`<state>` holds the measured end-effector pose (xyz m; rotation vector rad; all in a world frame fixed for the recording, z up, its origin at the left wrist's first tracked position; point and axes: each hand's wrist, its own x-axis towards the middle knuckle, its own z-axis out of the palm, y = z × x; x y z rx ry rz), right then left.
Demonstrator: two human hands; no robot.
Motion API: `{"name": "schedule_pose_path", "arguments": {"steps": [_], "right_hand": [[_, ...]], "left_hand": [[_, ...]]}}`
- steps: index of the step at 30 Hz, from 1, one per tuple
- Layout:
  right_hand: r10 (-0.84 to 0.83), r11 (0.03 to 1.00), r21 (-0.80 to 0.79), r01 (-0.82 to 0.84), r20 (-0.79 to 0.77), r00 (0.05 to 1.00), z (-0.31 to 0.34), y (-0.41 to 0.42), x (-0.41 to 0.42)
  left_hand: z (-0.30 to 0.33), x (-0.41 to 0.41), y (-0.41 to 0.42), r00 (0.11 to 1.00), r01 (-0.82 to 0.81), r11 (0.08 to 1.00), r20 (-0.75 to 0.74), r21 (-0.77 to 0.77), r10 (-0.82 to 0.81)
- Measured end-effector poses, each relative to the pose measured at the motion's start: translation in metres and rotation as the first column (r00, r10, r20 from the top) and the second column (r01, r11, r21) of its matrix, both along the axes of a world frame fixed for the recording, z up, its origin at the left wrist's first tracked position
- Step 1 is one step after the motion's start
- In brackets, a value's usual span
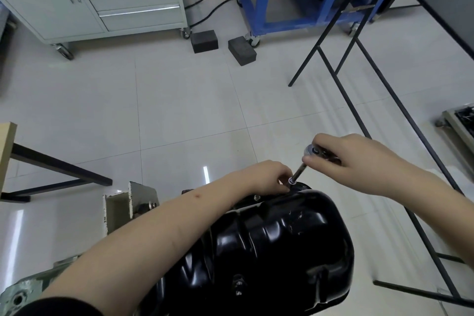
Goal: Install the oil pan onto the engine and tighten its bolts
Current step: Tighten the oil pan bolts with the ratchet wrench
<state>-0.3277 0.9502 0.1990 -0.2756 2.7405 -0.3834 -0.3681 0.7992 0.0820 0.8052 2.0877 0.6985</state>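
One black oil pan [277, 244] lies nearest; left hand [266, 174] pinches the socket [292, 182]; right hand [359, 159] grips one ratchet [311, 150].

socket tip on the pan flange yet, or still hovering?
Touching. The head view shows the socket extension running down from the ratchet in the right hand and its tip seated on the oil pan flange, with no gap, left hand fingers steadying it.

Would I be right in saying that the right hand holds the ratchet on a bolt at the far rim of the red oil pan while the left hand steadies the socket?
Not quite: the oil pan is black, not red, as the head view shows. Otherwise correct: the right hand holds the ratchet and the left hand steadies the socket.
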Motion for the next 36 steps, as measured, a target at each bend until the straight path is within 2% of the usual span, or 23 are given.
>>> {"name": "schedule_pose_path", "arguments": {"steps": [7, 11, 14, 18, 21, 23, 25, 27, 28, 30, 32, 33, 36], "right_hand": [[0.229, 0.973, -0.021, -0.229, 0.103, 0.968, 0.007, 0.015, -0.004], [0.32, 0.947, -0.043, -0.317, 0.143, 0.937, 0.005, 0.016, -0.008], [0.249, 0.968, -0.001, -0.252, 0.154, 0.956, 0.005, 0.012, -0.006], [0.047, 0.993, 0.109, -0.054, 0.068, 0.997, -0.001, 0.007, -0.002], [-0.031, 0.988, 0.152, 0.03, 0.006, 0.999, -0.004, 0.0, -0.001], [-0.041, 0.993, 0.116, 0.035, 0.044, 0.998, -0.003, 0.0, -0.002], [0.023, 0.995, 0.091, -0.034, 0.127, 0.992, 0.001, 0.005, -0.003], [0.152, 0.984, 0.063, -0.165, 0.165, 0.974, 0.005, 0.009, -0.005], [0.219, 0.97, 0.079, -0.232, 0.14, 0.966, 0.006, 0.011, -0.006], [0.388, 0.9, 0.219, -0.376, -0.011, 0.922, 0.005, 0.011, -0.008], [0.47, 0.854, 0.302, -0.423, -0.102, 0.877, -0.001, 0.01, -0.009], [0.448, 0.864, 0.308, -0.397, -0.114, 0.887, -0.001, 0.009, -0.011], [0.217, 0.943, 0.277, -0.186, -0.087, 0.972, 0.004, 0.007, -0.012]], "left_hand": [[-0.003, -0.002, 0.006, 0.996, 0.025, 0.997, -0.089, -0.071, -0.032], [-0.002, -0.001, 0.009, 0.996, 0.02, 0.994, -0.088, -0.105, -0.03], [0.004, -0.002, 0.008, 0.996, 0.026, 0.996, -0.086, -0.088, -0.033], [0.024, 0.001, 0.003, 0.998, -0.032, 0.998, -0.055, 0.053, 0.035], [0.033, 0.008, 0.008, 0.981, -0.057, 0.996, -0.184, 0.07, 0.069], [0.035, 0.01, 0.01, 0.951, -0.044, 0.999, -0.305, 0.017, 0.047], [0.037, 0.011, 0.01, 0.931, -0.017, 1.0, -0.364, -0.02, 0.009], [0.038, 0.008, 0.008, 0.931, 0.032, 0.999, -0.364, -0.019, -0.037], [0.038, 0.007, 0.007, 0.935, 0.061, 0.998, -0.349, -0.01, -0.061], [0.04, 0.008, 0.006, 0.949, 0.095, 0.995, -0.305, 0.009, -0.087], [0.041, 0.008, 0.006, 0.961, 0.089, 0.996, -0.264, 0.011, -0.084], [0.041, 0.007, 0.005, 0.963, 0.08, 0.997, -0.258, 0.005, -0.076], [0.044, 0.007, 0.006, 0.969, 0.003, 1.0, -0.246, 0.017, 0.001]]}}
